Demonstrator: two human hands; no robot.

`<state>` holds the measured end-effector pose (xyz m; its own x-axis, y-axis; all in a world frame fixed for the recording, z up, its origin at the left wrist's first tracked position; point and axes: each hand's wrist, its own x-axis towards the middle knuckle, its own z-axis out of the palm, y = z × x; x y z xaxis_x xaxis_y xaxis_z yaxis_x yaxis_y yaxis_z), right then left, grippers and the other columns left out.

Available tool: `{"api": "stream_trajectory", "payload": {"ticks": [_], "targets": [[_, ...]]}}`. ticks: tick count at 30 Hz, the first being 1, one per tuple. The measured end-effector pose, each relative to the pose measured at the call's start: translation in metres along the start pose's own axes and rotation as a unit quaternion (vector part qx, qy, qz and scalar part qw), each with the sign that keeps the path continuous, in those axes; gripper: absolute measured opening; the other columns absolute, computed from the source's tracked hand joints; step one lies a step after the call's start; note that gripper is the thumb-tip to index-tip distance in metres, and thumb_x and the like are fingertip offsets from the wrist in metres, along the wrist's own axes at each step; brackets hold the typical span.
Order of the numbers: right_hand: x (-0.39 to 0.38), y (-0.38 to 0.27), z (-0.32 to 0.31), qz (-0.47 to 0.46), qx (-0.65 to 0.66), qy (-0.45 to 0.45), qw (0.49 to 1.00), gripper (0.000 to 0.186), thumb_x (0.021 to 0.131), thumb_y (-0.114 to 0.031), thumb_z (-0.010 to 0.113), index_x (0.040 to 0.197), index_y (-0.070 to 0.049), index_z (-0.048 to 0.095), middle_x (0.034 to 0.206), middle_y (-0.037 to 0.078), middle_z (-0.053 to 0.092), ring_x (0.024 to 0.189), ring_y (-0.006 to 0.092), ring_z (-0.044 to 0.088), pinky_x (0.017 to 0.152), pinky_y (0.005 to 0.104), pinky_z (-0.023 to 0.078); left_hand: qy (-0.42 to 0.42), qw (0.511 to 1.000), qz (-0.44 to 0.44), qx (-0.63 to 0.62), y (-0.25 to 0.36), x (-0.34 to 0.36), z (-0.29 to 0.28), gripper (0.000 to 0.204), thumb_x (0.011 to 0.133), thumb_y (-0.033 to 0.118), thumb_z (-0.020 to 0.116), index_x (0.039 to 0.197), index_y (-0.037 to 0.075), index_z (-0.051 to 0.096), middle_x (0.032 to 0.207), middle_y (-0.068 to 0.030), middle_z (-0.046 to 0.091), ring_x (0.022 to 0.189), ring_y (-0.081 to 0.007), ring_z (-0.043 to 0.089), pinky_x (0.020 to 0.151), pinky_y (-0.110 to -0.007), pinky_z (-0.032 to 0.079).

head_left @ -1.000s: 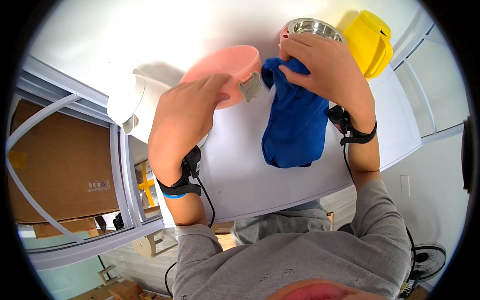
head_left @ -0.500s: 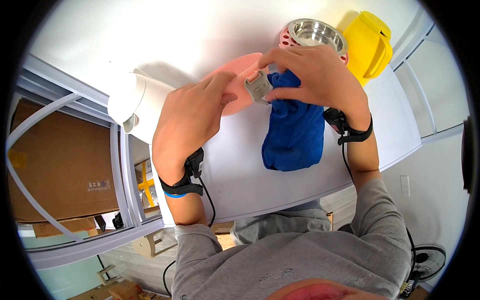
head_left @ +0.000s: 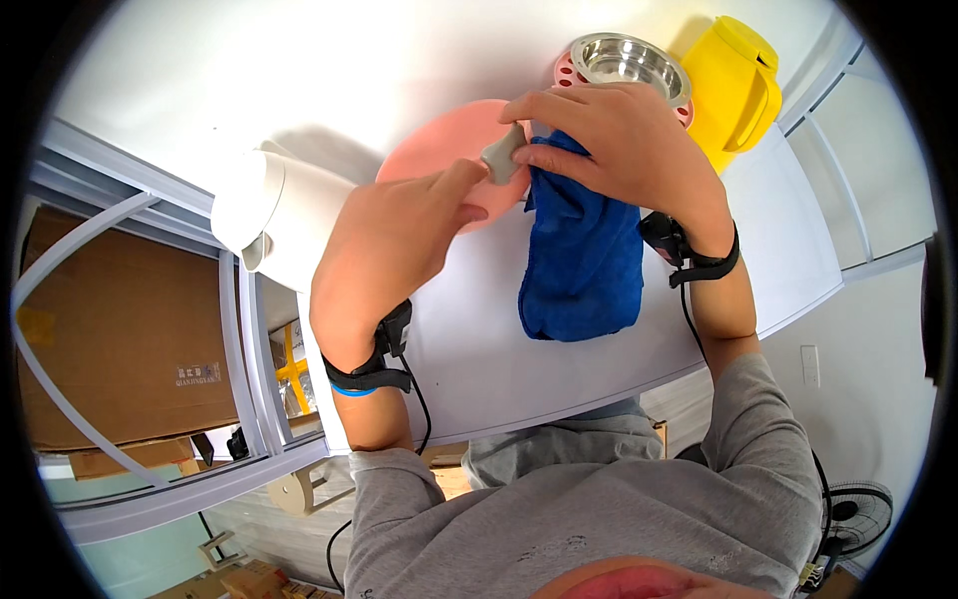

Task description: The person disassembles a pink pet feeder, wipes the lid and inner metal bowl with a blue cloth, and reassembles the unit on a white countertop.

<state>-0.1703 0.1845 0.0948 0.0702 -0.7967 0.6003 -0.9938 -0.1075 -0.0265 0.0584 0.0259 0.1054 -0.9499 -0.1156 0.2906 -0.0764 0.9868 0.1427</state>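
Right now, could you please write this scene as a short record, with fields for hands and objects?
left hand: holding the edge of the pink round piece
right hand: thumb and forefinger at the grey clip on that piece's edge
blue cloth: partly beneath the right hand; grip on it unclear
left side: white jug
far right: steel bowl over pink holed plate, beside yellow pitcher
surface: white table

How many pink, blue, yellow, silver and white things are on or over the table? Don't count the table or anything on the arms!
Pink: 2, round container and holed piece
Blue: 1, cloth
Yellow: 1, jug
Silver: 1, bowl
White: 1, lidded vessel
Total: 6
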Motion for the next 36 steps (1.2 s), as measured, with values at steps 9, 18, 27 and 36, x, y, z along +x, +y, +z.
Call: {"api": "stream_trajectory", "payload": {"ticks": [9, 18, 27, 36], "targets": [[0.002, -0.009, -0.007, 0.111, 0.100, -0.069, 0.986, 0.044, 0.093, -0.041, 0.084, 0.122, -0.014, 0.066, 0.099, 0.012, 0.076, 0.091, 0.0387, 0.074, 0.077, 0.0452, 0.057, 0.047, 0.998, 0.036, -0.009, -0.004, 0.000, 0.010, 0.033, 0.101, 0.017, 0.075, 0.130, 0.012, 0.061, 0.082, -0.0143, 0.074, 0.078, -0.0386, 0.072, 0.061, -0.049, 0.050], [0.001, -0.022, -0.016, 0.050, 0.303, -0.069, 0.949, 0.044, 0.088, -0.019, 0.089, 0.123, -0.009, 0.064, 0.104, 0.010, 0.072, 0.096, 0.0298, 0.071, 0.087, 0.0378, 0.057, 0.012, 0.998, -0.049, 0.024, 0.002, 0.000, 0.003, 0.066, 0.096, 0.010, 0.077, 0.156, 0.017, 0.048, 0.079, -0.0152, 0.074, 0.074, -0.0384, 0.074, 0.060, -0.048, 0.051], [0.005, -0.015, 0.002, 0.073, 0.191, 0.068, 0.976, 0.037, 0.093, -0.012, 0.081, 0.126, -0.011, 0.065, 0.112, 0.010, 0.072, 0.108, 0.0303, 0.072, 0.091, 0.0385, 0.057, 0.044, 0.997, -0.033, 0.060, 0.001, 0.003, -0.006, 0.064, 0.095, 0.006, 0.075, 0.154, 0.016, 0.054, 0.092, -0.0089, 0.082, 0.081, -0.0323, 0.078, 0.062, -0.043, 0.056], [0.011, -0.043, 0.010, -0.009, 0.166, 0.099, 0.981, 0.030, 0.094, -0.009, 0.078, 0.121, -0.012, 0.067, 0.116, 0.008, 0.065, 0.109, 0.0327, 0.069, 0.092, 0.0419, 0.057, 0.071, 0.995, -0.009, 0.067, -0.001, -0.001, 0.000, 0.048, 0.099, 0.005, 0.067, 0.144, 0.015, 0.058, 0.088, -0.0085, 0.079, 0.081, -0.0325, 0.077, 0.063, -0.043, 0.056]]}}
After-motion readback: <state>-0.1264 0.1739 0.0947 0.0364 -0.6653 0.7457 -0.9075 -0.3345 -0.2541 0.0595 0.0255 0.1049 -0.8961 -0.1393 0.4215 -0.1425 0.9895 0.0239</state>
